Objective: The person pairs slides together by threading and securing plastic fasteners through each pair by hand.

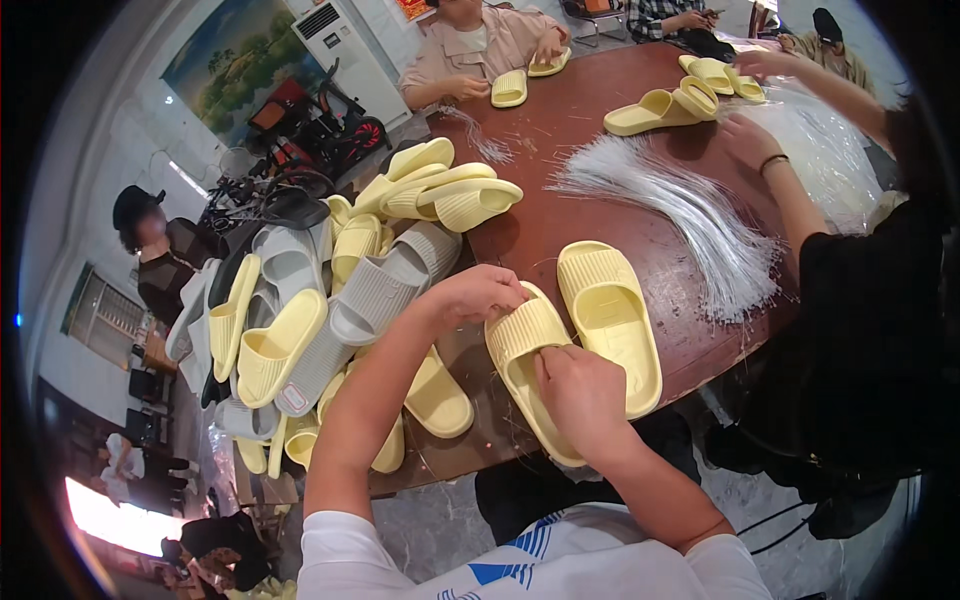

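Note:
A pair of yellow slippers with ribbed straps lies on the table in front of me. The left slipper [528,332] is between my hands; the right slipper [612,325] lies beside it, its toe pointing away from me. At the toe end of the left slipper, my left hand [478,296] is closed, fingertips against the strap's outer front edge; whatever they pinch is hidden. My right hand [585,392] is closed at the rear edge of the same strap, its fingertips partly inside the foot opening.
Yellow slippers [280,350] and grey slippers [385,285] are heaped at the left. A bundle of thin clear strips [690,220] lies across the red-brown table [540,180]. A co-worker's hand [752,142] is near more slippers at the right; another person [465,55] handles slippers at the far side.

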